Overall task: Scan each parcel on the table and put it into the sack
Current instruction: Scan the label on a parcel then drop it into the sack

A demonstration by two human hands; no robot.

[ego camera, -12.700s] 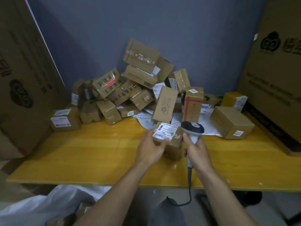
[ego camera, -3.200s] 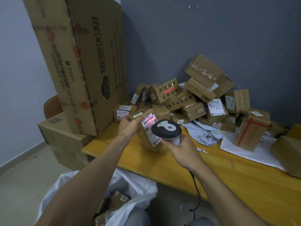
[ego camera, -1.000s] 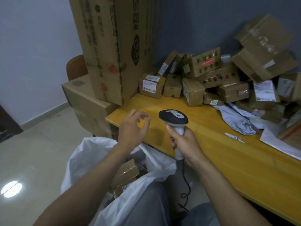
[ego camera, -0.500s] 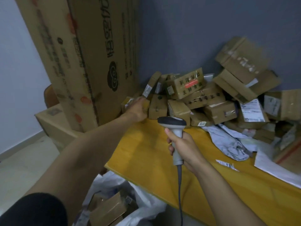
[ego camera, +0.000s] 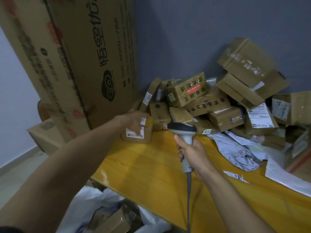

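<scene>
My left hand (ego camera: 134,121) reaches to the far left corner of the yellow table (ego camera: 151,174) and grips a small brown parcel (ego camera: 144,134) with a white label, fingers curled over its top. My right hand (ego camera: 193,152) holds a grey barcode scanner (ego camera: 182,130) by its handle, head up, just right of that parcel. A pile of brown parcels (ego camera: 210,101) is stacked against the grey wall behind. The white sack (ego camera: 87,204) lies open below the table's near edge with several boxes inside.
A tall printed cardboard carton (ego camera: 75,56) leans at the table's left end, with another box (ego camera: 43,135) on the floor beside it. Grey and white poly mailers (ego camera: 239,152) and a loose label (ego camera: 235,176) lie on the table at right.
My left hand dropped the scanned parcel into the sack, then reached out to the table's far left corner and took hold of the small labelled parcel. The scanner stayed in my right hand.
</scene>
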